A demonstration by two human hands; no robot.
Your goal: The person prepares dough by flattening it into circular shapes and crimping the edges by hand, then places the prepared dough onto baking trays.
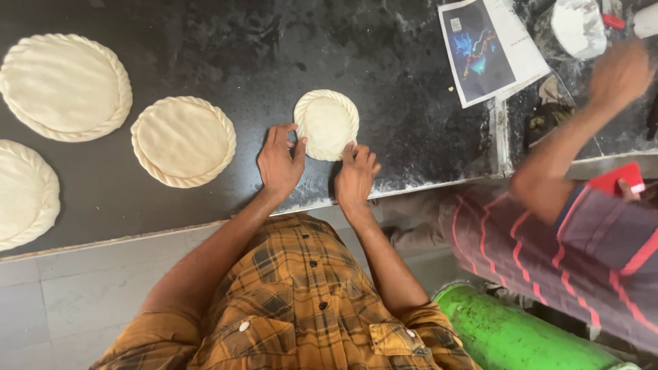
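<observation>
Both hands rest flat with fingers spread, the left hand touching the left rim and the right hand the lower right rim of one small dough round near the bench front edge, neither gripping it. Three larger crimped rounds lie to the left, the lowest cut off by the frame, with bare dark surface between. At right a co-worker's arm is blurred beside a printed sheet

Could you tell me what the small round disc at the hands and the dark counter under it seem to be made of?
Small disc: raw dough, it seems; pale, matte, soft, with a crimped rope-like rim. Counter: probably polished dark stone; black, faintly glossy, dusted with white flour.
</observation>
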